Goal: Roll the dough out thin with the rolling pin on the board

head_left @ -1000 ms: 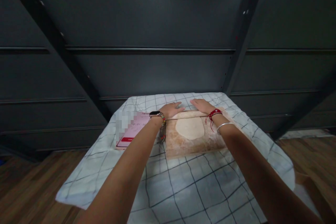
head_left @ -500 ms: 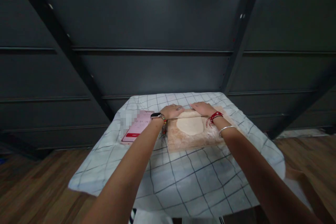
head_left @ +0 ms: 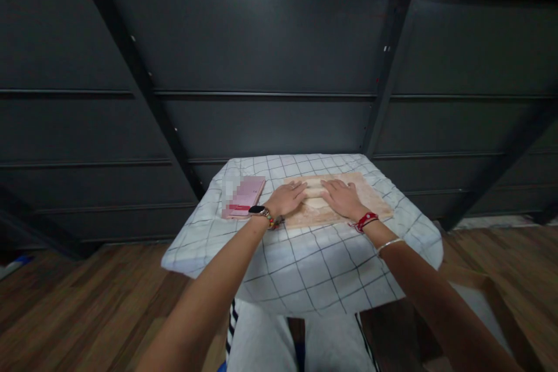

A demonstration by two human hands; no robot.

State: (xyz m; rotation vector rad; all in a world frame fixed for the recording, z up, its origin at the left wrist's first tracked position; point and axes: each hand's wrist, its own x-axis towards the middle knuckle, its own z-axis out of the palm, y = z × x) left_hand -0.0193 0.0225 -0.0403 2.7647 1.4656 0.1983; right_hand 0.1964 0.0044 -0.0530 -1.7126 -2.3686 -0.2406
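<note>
A wooden board [head_left: 370, 195] lies on a small table under a white checked cloth [head_left: 305, 267]. Both of my hands rest flat on it, side by side, fingers stretched forward. My left hand [head_left: 288, 197] wears a watch and a beaded band at the wrist. My right hand [head_left: 344, 199] has a red thread band and a silver bangle. Between and under the palms a pale strip [head_left: 314, 193] shows, either a rolling pin or the flat dough; I cannot tell which. The rest of the dough is hidden under my hands.
A pink phone [head_left: 248, 195] lies on the cloth just left of the board. Dark panelled wall with slanted metal beams stands right behind the table. Wooden floor lies on both sides. My legs in light trousers are under the near table edge.
My hands have drawn back toward me from the board's far edge and now cover the round dough. The view has pulled back and shows more floor and my legs.
</note>
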